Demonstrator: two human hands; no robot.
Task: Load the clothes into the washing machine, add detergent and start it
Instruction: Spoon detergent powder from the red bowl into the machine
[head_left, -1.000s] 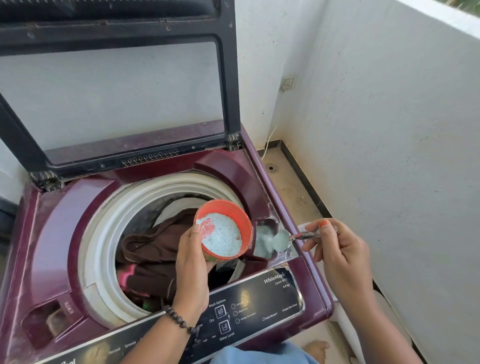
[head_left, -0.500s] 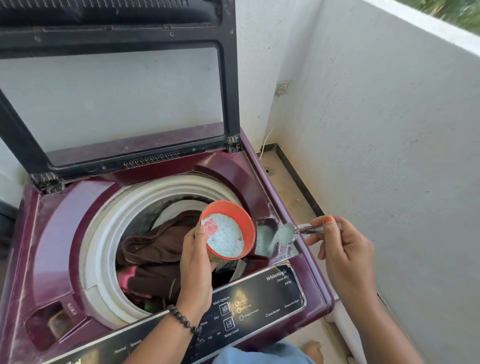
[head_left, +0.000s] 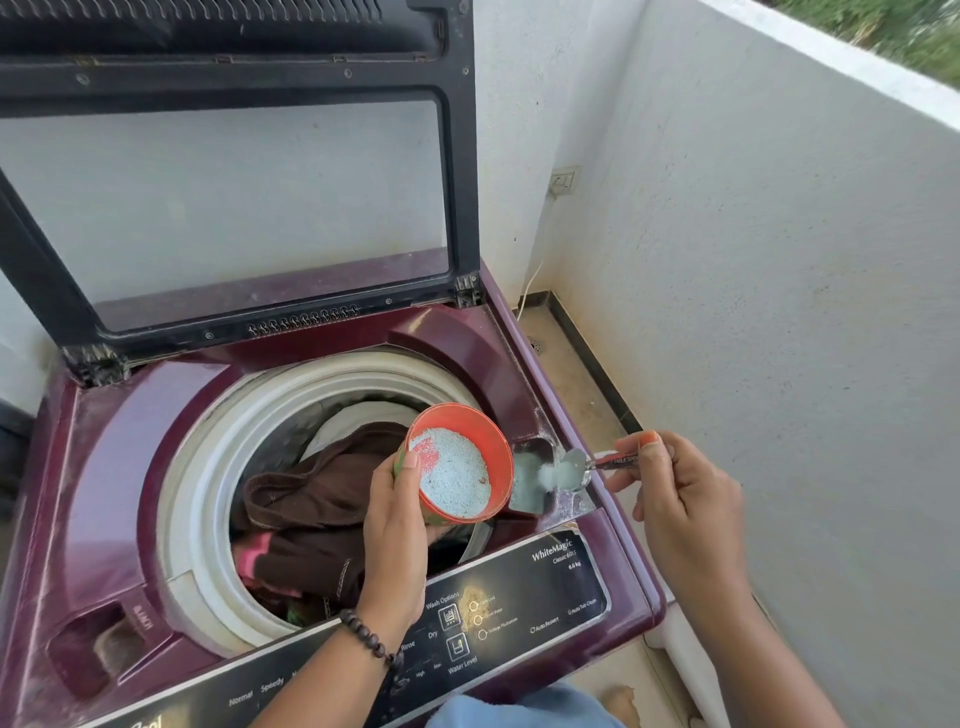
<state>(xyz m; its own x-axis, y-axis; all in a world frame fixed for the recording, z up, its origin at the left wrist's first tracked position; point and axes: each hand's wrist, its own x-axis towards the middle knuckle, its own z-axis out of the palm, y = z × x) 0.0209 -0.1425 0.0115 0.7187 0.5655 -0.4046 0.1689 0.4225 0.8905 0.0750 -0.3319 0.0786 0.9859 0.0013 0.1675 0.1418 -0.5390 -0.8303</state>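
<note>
A maroon top-loading washing machine (head_left: 130, 441) stands with its lid (head_left: 234, 197) raised. Brown and pink clothes (head_left: 317, 514) lie in the drum. My left hand (head_left: 395, 535) grips an orange cup (head_left: 462, 467) of pale blue detergent powder, tilted over the drum's right edge. My right hand (head_left: 675, 499) pinches the handle of a metal spoon (head_left: 576, 462). The spoon is tipped over the detergent compartment (head_left: 535, 478), and powder falls from it onto powder lying there.
The black control panel (head_left: 519, 608) runs along the machine's front edge. A white wall (head_left: 779, 312) stands close on the right, with a socket (head_left: 563, 181) and cable in the corner. A narrow strip of floor with a drain (head_left: 537, 344) lies between machine and wall.
My right hand has tipped the spoon, and its powder now spills into the compartment. The cup has tilted a little more toward me.
</note>
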